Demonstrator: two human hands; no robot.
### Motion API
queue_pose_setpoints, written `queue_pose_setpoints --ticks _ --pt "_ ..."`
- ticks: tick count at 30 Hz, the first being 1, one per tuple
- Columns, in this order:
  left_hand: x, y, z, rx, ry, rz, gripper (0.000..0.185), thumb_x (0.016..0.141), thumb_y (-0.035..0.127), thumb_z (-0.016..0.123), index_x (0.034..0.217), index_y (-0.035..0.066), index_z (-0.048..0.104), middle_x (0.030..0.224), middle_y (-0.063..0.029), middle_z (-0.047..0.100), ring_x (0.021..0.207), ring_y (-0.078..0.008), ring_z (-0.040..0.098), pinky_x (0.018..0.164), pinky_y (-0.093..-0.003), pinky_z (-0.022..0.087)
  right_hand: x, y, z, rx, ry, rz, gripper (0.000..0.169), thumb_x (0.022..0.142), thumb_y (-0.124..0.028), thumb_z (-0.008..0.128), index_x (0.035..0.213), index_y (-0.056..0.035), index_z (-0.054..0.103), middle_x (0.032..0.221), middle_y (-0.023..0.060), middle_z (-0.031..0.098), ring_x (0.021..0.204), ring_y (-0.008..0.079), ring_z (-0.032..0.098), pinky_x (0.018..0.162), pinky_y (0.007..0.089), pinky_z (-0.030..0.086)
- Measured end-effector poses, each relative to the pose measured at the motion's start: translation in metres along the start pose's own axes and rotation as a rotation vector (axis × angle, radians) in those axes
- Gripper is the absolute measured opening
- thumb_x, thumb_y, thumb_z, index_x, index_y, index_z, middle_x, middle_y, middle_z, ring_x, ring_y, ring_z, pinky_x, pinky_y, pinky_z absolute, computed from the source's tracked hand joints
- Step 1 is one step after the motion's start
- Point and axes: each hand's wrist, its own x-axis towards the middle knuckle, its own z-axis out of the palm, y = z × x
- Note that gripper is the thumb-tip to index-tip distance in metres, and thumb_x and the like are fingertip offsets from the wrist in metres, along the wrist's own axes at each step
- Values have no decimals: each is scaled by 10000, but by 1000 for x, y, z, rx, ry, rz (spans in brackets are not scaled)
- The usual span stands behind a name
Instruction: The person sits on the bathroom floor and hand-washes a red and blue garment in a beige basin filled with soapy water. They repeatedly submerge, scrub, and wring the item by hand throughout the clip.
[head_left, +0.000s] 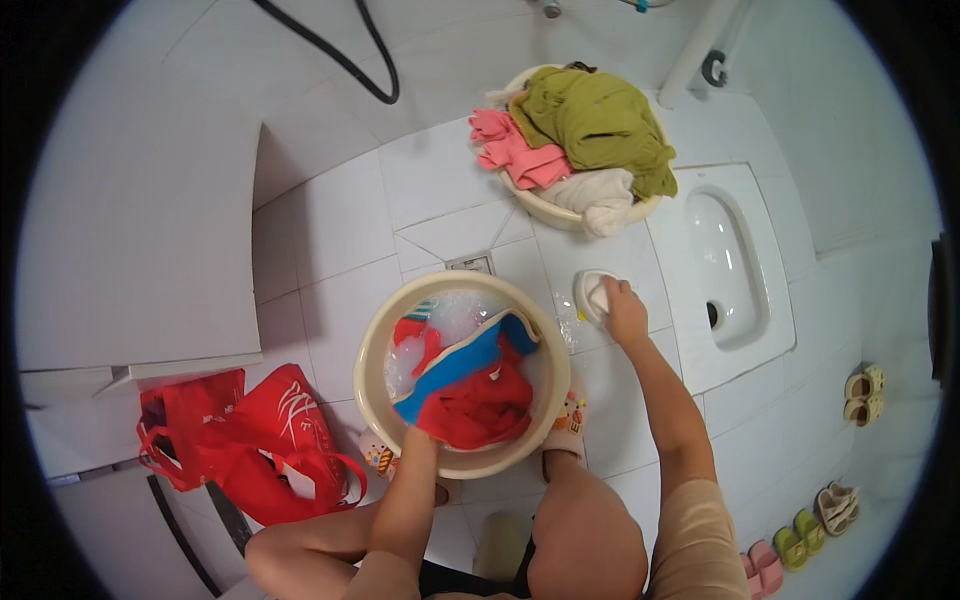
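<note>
A cream plastic basin (365, 375) with sudsy water stands on the floor before me. In it lie a red garment (480, 409), a blue strip of cloth with a cream edge (457, 369) and a striped piece (420, 311). My left forearm reaches to the basin's near left side; the hand itself is hidden under the red cloth. My right hand (626, 307) is to the right of the basin, its fingers on a whitish block, apparently soap (598, 294), in a small white dish (587, 283) on the tiles.
Behind stands a second basin (551, 214) heaped with green, pink and whitish clothes. A squat toilet (724, 262) is set at the right. Red bags (285, 427) lie at the left by a white cabinet (150, 247). A floor drain (471, 264) adjoins the near basin; sandals (791, 547) stand lower right.
</note>
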Motion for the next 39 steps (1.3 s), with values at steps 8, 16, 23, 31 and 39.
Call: queue_pose_setpoints --ticks 8,16,23,31,39 --pt "20 -16 4 -69 -72 -24 314 933 224 369 1109 26 537 1058 -122 582 948 -255 562 838 -335 454 -48 -180 4 448 17 -353 586 735 -102 582 1286 -115 384 1116 203 510 947 383 544 777 437 464" --pt "24 -28 -61 13 61 -262 313 928 235 359 1084 40 548 1032 -115 582 925 -261 555 815 -335 453 -42 -186 160 206 -244 -402 493 780 -301 583 1208 -90 462 1072 235 517 924 389 549 778 463 458" --pt "43 -19 -64 -22 81 -135 406 913 348 356 1145 50 504 1103 -115 547 1002 -260 517 877 -346 413 -25 -183 149 15 -331 -675 452 790 -280 579 1187 -86 479 1106 229 508 973 377 541 787 467 460" --pt "30 -18 -17 -187 9 143 535 896 478 352 1215 61 455 1184 -114 507 1089 -260 474 948 -359 368 -18 -242 32 480 -78 -97 362 822 -336 554 1124 -139 530 1007 161 522 858 358 570 685 441 487" --pt "26 -22 72 -233 -394 66 651 893 529 349 1360 78 293 1390 -104 314 1270 -258 290 1075 -368 188 -31 -237 22 461 -54 -240 293 830 -293 538 1080 -143 564 1066 168 503 893 373 558 705 430 489"
